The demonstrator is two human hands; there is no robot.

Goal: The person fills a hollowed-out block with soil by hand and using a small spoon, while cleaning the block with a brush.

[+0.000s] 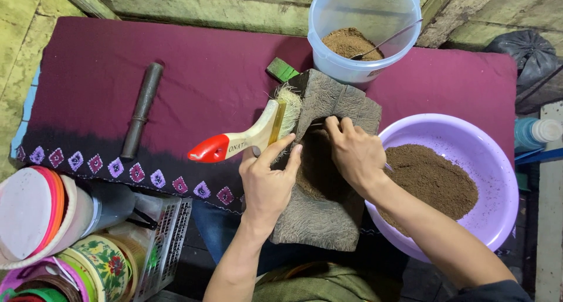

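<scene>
Both hands work on a dark, carved wooden mould lying on the maroon cloth-covered surface. The left hand steadies the mould's near edge with fingers loosely curled against it; the right hand is closed down, pressing into the mould's hollow, which already looks packed with brown powder. A red-handled brush lies just beyond the left hand, unused. To the right of the right hand, a purple basin holds plenty of powder; beyond it stands a clear tub with a spoon. Filling seems well underway, pressing not yet finished
</scene>
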